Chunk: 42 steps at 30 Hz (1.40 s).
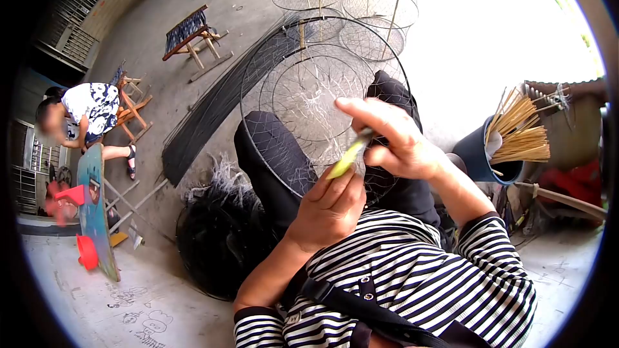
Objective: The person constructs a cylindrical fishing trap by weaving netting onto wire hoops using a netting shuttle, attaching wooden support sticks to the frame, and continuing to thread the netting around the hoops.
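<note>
A round net cage (pixel 245 84) with black wire hoops and pale mesh lies across my lap, between and over my knees. My left hand (pixel 332 209) is closed at the near side of the cage, where gathered mesh runs to its fingers. Just above, my right hand (pixel 396 142) has its index finger stretched out over the mesh. Its thumb and other fingers close on a slim yellow-green tool (pixel 348 158) with a dark end. The tool's lower end meets my left fingers. Its exact kind is unclear.
More net cages (pixel 380 6) stand ahead. A bundle of black rods (pixel 225 90) lies on the floor, near a folding stool (pixel 200 42). At right, a dark bucket (pixel 477 148) holds bamboo sticks (pixel 522 129). A seated person (pixel 90 113) is at left, by a tilted board (pixel 93 212).
</note>
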Motion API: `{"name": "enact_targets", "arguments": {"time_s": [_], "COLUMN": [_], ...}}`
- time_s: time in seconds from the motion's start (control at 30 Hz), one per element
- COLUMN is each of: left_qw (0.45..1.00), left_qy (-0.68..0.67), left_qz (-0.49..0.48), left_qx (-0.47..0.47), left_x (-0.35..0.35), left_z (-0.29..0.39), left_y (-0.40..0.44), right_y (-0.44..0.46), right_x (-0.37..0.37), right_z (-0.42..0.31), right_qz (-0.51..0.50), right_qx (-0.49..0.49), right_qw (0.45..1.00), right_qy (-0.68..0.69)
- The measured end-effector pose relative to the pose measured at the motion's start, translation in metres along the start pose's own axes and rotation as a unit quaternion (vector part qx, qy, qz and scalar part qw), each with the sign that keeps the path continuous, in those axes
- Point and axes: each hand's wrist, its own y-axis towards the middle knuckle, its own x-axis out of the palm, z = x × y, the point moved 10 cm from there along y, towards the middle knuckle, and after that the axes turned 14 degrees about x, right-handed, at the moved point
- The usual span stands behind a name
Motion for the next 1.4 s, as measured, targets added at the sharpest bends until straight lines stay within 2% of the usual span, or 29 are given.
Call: {"name": "enact_targets", "arguments": {"time_s": [0.03,0.07,0.1,0.17,0.2,0.23,0.3,0.37,0.4,0.43,0.47,0.53,0.57,0.63,0.7,0.73,0.8,0.83,0.9,0.97,1.07,1.2,1.4], "left_qw": [1.000,1.000,1.000,0.997,0.996,0.997,1.000,0.997,0.994,0.991,0.986,0.988,0.989,0.988,0.988,0.989,0.988,0.989,0.990,0.989,0.987,0.984,0.985], "left_qy": [0.003,0.006,0.027,0.070,0.076,0.060,0.019,-0.061,-0.089,-0.118,-0.148,-0.151,-0.143,-0.148,-0.141,-0.136,-0.139,-0.136,-0.133,-0.138,-0.148,-0.163,-0.160], "left_qz": [-0.009,-0.018,-0.004,0.028,0.031,0.038,0.017,-0.016,-0.045,-0.059,-0.073,-0.030,-0.015,-0.017,-0.018,-0.022,-0.027,-0.031,-0.034,-0.032,-0.023,-0.020,-0.023], "left_qx": [0.006,0.012,0.006,-0.008,-0.022,-0.028,0.019,0.040,0.039,0.031,0.022,-0.011,-0.030,-0.046,-0.054,-0.051,-0.053,-0.048,-0.042,-0.045,-0.049,-0.067,-0.059], "left_x": [0.001,0.002,-0.006,-0.021,-0.025,-0.024,-0.007,0.018,0.034,0.043,0.053,0.042,0.035,0.031,0.031,0.031,0.027,0.028,0.027,0.024,0.020,0.017,0.015], "left_z": [0.000,0.000,-0.004,-0.012,-0.018,-0.023,-0.017,-0.006,-0.004,-0.003,-0.001,-0.005,-0.007,-0.003,-0.001,0.001,0.002,0.004,0.007,0.008,0.007,0.006,0.008], "left_y": [-0.001,-0.001,0.000,0.005,0.009,0.015,0.025,0.030,0.024,0.016,0.008,-0.012,-0.021,-0.033,-0.035,-0.035,-0.028,-0.027,-0.027,-0.026,-0.024,-0.018,-0.016], "right_y": [-0.002,-0.004,-0.006,-0.019,-0.027,-0.037,-0.055,-0.071,-0.082,-0.120,-0.170,-0.204,-0.217,-0.213,-0.199,-0.188,-0.126,-0.089,-0.068,-0.061,-0.060,-0.066,-0.073], "right_x": [0.002,0.003,0.002,-0.013,-0.024,-0.028,-0.027,-0.034,-0.046,-0.081,-0.116,-0.224,-0.255,-0.237,-0.202,-0.169,-0.101,-0.073,-0.045,-0.030,-0.022,-0.005,0.005], "right_z": [0.006,0.018,0.028,0.026,-0.002,-0.023,-0.059,-0.071,-0.060,-0.023,0.015,0.066,0.082,0.093,0.105,0.124,0.090,0.059,0.040,0.040,0.041,0.045,0.040], "right_qz": [-0.029,-0.061,-0.067,0.044,0.104,0.114,0.052,-0.068,-0.149,-0.038,0.089,0.298,0.397,0.470,0.512,0.422,0.303,0.202,0.176,0.166,0.183,0.145,0.135], "right_qx": [0.043,0.084,0.109,0.144,0.109,0.076,0.023,0.026,-0.011,0.040,0.029,0.061,0.078,0.199,0.309,0.387,0.238,0.208,0.150,0.134,0.133,0.146,0.175], "right_qw": [0.986,0.963,0.952,0.983,0.987,0.986,0.993,0.996,0.975,0.924,0.823,0.810,0.789,0.811,0.796,0.819,0.920,0.942,0.936,0.932,0.928,0.922,0.930], "right_qy": [0.157,0.250,0.279,0.106,-0.061,-0.094,-0.106,-0.057,0.165,0.379,0.561,0.501,0.463,0.286,0.096,0.041,-0.074,-0.170,-0.263,-0.292,-0.295,-0.328,-0.294]}}
